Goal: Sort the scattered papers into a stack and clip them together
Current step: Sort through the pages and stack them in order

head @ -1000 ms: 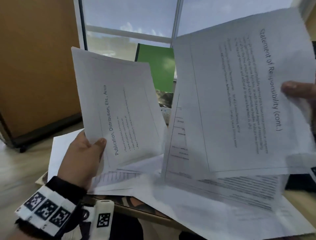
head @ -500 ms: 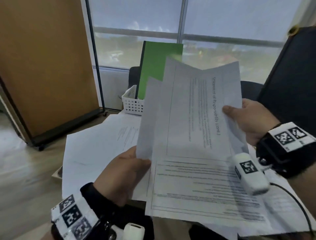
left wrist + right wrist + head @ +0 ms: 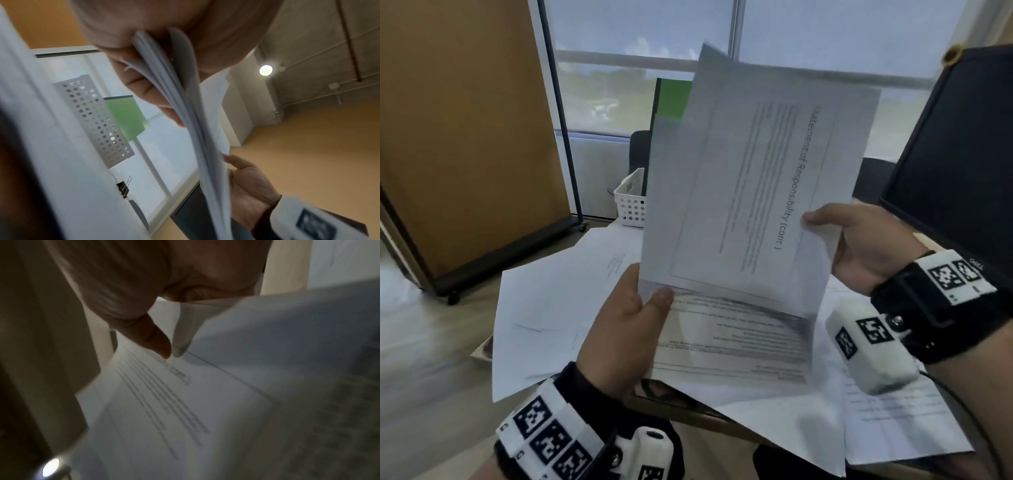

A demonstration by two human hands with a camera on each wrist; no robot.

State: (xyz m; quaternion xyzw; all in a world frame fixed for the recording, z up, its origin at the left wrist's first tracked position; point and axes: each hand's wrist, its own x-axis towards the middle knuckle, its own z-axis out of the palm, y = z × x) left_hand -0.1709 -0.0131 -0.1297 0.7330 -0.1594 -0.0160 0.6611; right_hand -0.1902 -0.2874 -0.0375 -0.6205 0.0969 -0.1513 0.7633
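I hold a bundle of printed sheets (image 3: 750,192) upright above the desk; the front one reads "Statement of Responsibility (cont.)". My left hand (image 3: 630,329) pinches its lower left corner, thumb on the front. My right hand (image 3: 859,243) pinches the right edge, thumb on the front. The left wrist view shows the sheets (image 3: 185,100) edge-on, several thick, between thumb and fingers. In the right wrist view the thumb presses the printed page (image 3: 164,399). More loose papers (image 3: 544,308) lie spread on the desk. A black binder clip (image 3: 124,189) shows in the left wrist view.
A white perforated basket (image 3: 631,200) holding a green folder (image 3: 671,99) stands at the back of the desk. A dark monitor (image 3: 955,164) is at the right. An orange partition (image 3: 458,130) stands at the left, windows behind.
The two separately held sheets have come together into one bundle gripped by both hands. The bundle has since tilted up and closer to me.
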